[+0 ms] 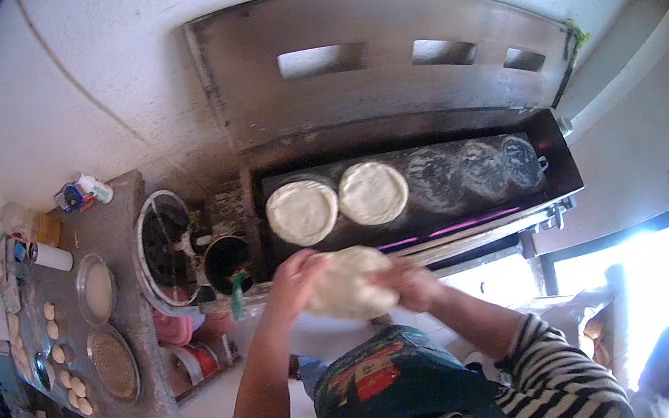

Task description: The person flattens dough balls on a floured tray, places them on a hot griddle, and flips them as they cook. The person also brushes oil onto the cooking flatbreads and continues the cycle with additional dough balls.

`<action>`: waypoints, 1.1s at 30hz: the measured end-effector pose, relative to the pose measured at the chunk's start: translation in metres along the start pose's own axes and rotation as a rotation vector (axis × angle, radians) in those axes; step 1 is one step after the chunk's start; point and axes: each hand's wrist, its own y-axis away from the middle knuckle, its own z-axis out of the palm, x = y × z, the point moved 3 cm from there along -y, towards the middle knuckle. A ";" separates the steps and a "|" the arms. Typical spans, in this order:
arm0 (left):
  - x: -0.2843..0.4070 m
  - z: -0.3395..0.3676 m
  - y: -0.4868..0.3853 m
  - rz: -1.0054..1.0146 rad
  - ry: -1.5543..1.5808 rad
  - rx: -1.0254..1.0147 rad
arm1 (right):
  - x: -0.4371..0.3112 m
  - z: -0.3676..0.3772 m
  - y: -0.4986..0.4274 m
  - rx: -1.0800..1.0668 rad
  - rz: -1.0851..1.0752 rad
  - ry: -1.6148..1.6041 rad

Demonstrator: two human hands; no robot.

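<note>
A flattened sheet of pale dough [346, 285] hangs between my hands in front of a dark griddle, blurred by motion. My left hand [297, 283] grips its left edge, and my right hand [407, 285] has hold of the right side. Beyond them, two round dough discs with raised rims lie side by side on the griddle plate [378, 238]: the left disc [302, 212] and the right disc [373, 193]. Farther right on the plate are several round floury marks [477, 168].
A metal backsplash [378, 21] with cut-out slots rises behind the griddle. At its left are a large round metal pan [147, 256] and a dark pot [226, 257]. The left table [119, 241] holds dough balls [53, 330], two round trays [114, 365] and bottles.
</note>
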 end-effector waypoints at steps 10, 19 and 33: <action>0.059 0.181 -0.125 0.472 -0.492 0.018 | -0.152 -0.168 0.001 0.394 -0.506 1.821; 0.043 0.126 -0.073 0.274 -0.133 0.175 | -0.148 -0.191 -0.087 0.309 -0.553 2.149; -0.007 0.040 0.057 0.105 0.086 0.469 | -0.169 -0.188 -0.120 0.222 -0.551 2.367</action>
